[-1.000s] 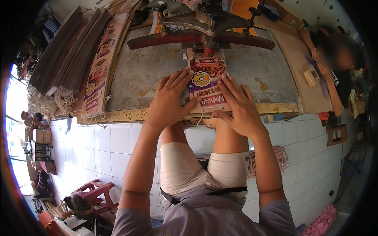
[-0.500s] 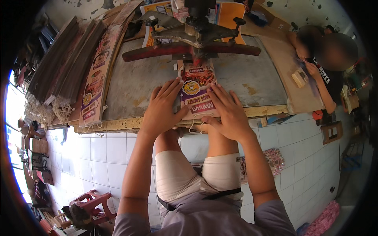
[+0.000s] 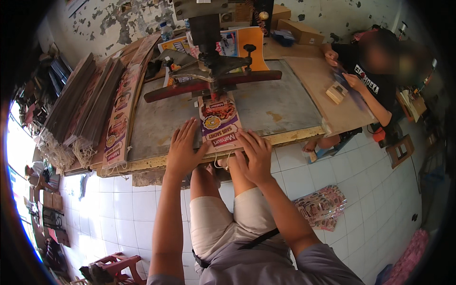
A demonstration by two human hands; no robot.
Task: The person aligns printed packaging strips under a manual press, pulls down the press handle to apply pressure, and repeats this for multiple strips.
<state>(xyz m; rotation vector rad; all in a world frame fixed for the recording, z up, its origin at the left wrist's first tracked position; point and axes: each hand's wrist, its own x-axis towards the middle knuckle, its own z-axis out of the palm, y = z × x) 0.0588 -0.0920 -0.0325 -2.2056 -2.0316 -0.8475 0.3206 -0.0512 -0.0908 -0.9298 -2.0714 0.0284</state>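
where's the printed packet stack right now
In the head view the printed packet stack lies mid-table, between the left hand and right hand, its far end under the red press bar.

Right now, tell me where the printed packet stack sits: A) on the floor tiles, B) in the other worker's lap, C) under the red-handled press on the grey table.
C: the printed packet stack lies on the grey table, its far end under the press, with both hands flat at its sides.

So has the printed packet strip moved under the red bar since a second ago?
Yes. The printed packet strip has slid away from the person, further under the red bar; its near end now sits closer to the table's front edge.
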